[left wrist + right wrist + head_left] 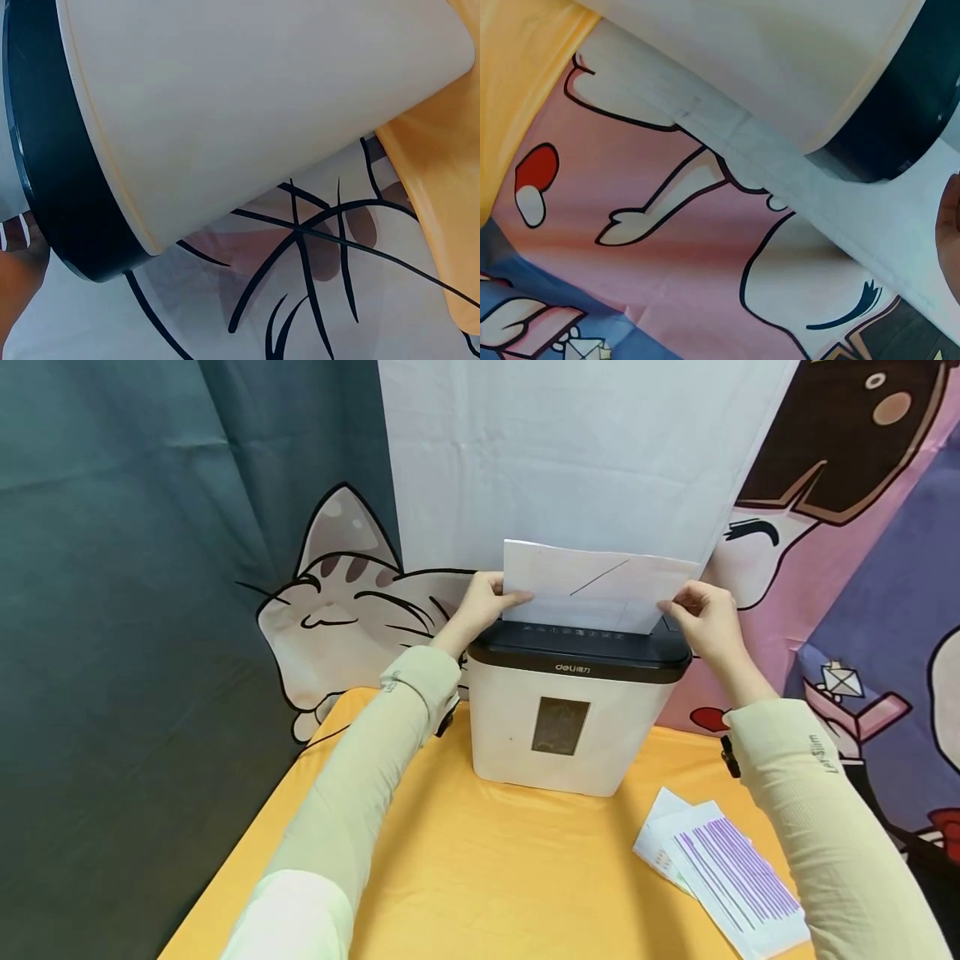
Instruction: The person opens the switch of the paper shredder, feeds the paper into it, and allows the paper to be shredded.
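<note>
Watching remotely | white paper sheet (600,578) stands upright at black top (637,647) of deli shredder (573,687), depth of entry unclear | left hand (486,602) pinches left edge, right hand (705,614) right edge | I'd hold it taut, square, fingertips well above.

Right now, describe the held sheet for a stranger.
A white shredder stands on the yellow table. Above its black top, the left hand and right hand hold the sheet upright; a dark diagonal line sets it apart from the purple-striped paper.
</note>
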